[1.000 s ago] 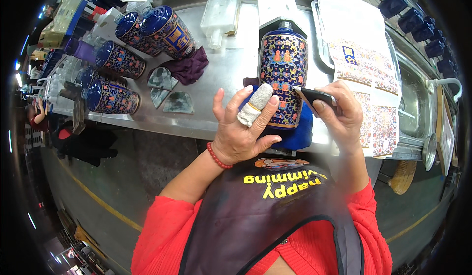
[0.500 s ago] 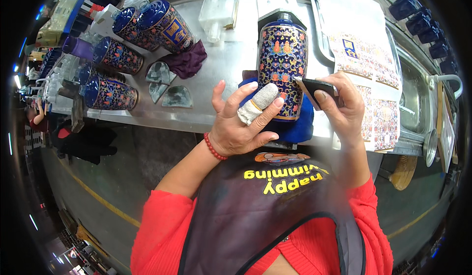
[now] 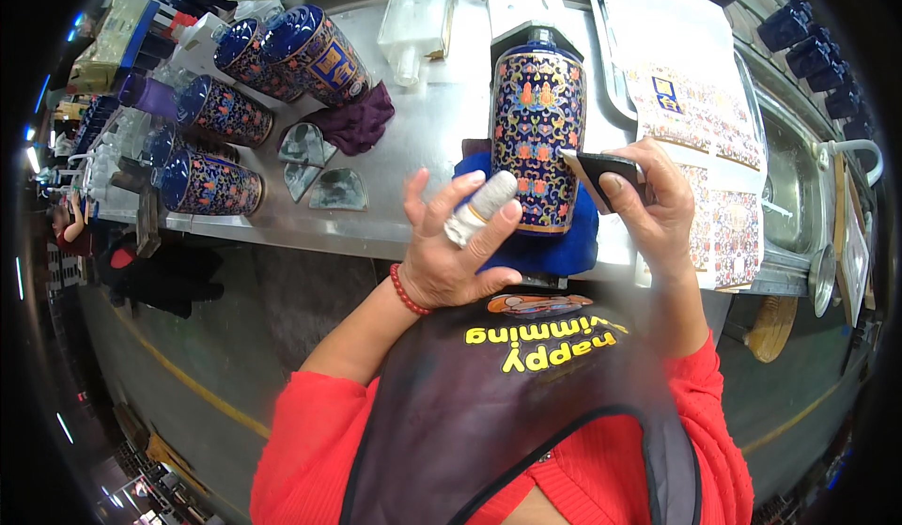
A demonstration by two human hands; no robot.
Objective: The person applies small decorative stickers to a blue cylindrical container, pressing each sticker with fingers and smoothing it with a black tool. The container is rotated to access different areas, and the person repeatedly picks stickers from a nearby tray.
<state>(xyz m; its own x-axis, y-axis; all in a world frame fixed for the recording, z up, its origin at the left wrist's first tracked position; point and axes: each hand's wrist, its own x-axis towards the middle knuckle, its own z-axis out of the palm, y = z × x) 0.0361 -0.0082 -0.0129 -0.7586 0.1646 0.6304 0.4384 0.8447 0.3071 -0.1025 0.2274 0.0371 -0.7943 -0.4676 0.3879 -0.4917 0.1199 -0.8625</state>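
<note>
A dark blue bottle [image 3: 537, 131] wrapped in a floral pattern lies on its side, its neck away from me, on a blue cloth [image 3: 584, 234]. My right hand [image 3: 662, 208] pinches a flat black scraper [image 3: 601, 173] with a pale edge. The scraper's tip is at the bottle's right side; whether it touches, I cannot tell. My left hand [image 3: 451, 257] hovers at the bottle's lower left, fingers spread and holding nothing. One of its fingers wears a grey-white knitted finger cover [image 3: 486, 204]. A red bead bracelet [image 3: 408, 292] circles that wrist.
Several patterned blue bottles [image 3: 225, 112] stand at the left. Near them are a purple cloth [image 3: 357, 121] and dark flat pieces [image 3: 338, 190]. A clear glass bottle [image 3: 416, 18] lies behind. Printed floral sheets [image 3: 700, 102] cover a tray at the right, beside a sink [image 3: 789, 168].
My left hand has drawn back slightly from the bottle, toward me and to the left. My right hand and its scraper have barely moved.
</note>
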